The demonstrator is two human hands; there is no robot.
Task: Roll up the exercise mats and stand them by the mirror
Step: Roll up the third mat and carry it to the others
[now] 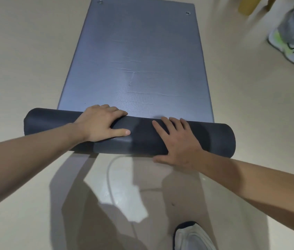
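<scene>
While both hands press flat and open on the roll, the mat is only partly rolled, with most of it lying flat toward 12 o'clock. The left hand sits at 9 o'clock, the right hand at 3 o'clock. Next, I think, both must push evenly forward.

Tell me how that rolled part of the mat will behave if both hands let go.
The roll is a smooth cylinder on a bare floor, so it would probably roll or spring open. Both the left hand and right hand press on it, hinting it resists. Creases in the flat part suggest soft, floppy foam.
</scene>
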